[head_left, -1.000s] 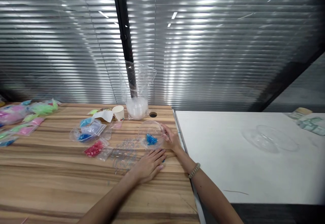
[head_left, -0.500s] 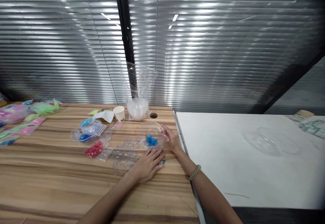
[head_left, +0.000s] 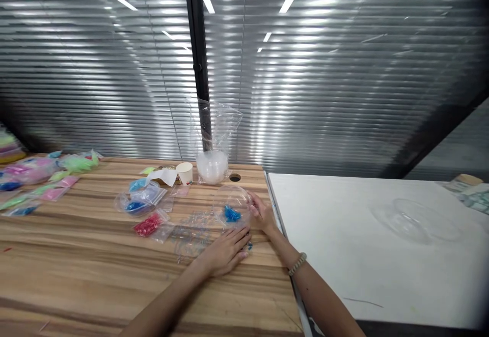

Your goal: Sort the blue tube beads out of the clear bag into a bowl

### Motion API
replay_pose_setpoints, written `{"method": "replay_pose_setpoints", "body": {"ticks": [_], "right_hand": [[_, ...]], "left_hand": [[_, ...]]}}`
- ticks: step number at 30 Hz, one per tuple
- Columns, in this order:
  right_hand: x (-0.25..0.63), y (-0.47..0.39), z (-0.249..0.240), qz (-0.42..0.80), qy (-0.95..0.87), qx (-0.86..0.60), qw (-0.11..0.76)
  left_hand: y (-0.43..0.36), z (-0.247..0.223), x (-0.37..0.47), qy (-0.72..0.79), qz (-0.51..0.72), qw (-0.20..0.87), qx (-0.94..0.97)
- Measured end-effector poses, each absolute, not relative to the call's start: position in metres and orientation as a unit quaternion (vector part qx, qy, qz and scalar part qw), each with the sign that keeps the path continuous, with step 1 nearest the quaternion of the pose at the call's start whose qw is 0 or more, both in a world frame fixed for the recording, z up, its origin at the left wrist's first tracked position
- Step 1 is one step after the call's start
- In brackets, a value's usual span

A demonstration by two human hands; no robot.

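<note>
My right hand (head_left: 263, 216) grips the right rim of a clear plastic bowl (head_left: 226, 196), which is tilted towards me. A small heap of blue strips (head_left: 232, 214) lies inside the bowl. My left hand (head_left: 227, 253) rests palm down just in front of the bowl, its fingers stretched out side by side. A few blue bits (head_left: 249, 246) show on the table by its fingertips; what lies under the fingers is hidden. To the left of the bowl a tangle of clear, thin strips (head_left: 193, 235) spreads over the wood.
Left of centre lie a bag of red strips (head_left: 147, 224) and a clear bowl with blue and lilac bags (head_left: 120, 203). A paper cup (head_left: 185, 173) and bagged clear bowls (head_left: 213, 167) stand behind. Several coloured bags (head_left: 34, 169) sit far left. A white table (head_left: 324, 255) adjoins on the right.
The whole view has shifted slightly, with everything a little further right and lower. Both hands keep nearly the same places at the bowl.
</note>
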State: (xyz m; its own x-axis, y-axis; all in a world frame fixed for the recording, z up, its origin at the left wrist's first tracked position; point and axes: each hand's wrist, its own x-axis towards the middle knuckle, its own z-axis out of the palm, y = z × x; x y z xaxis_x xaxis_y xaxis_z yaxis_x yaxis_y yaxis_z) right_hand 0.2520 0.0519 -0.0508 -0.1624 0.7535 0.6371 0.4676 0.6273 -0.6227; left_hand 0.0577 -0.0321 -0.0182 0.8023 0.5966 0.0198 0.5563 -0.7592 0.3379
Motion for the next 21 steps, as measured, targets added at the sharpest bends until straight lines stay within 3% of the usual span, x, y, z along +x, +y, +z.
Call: {"method": "replay_pose_setpoints", "body": {"ticks": [11, 21], "right_hand": [[0.251, 0.053, -0.048, 0.151, -0.739, -0.407, 0.515], [0.255, 0.054, -0.05, 0.185, -0.625, -0.44, 0.617]], "left_hand": [[-0.031, -0.009, 0.057, 0.29, 0.076, 0.196, 0.934], [-0.021, 0.012, 0.04, 0.298, 0.168, 0.408, 0.847]]}}
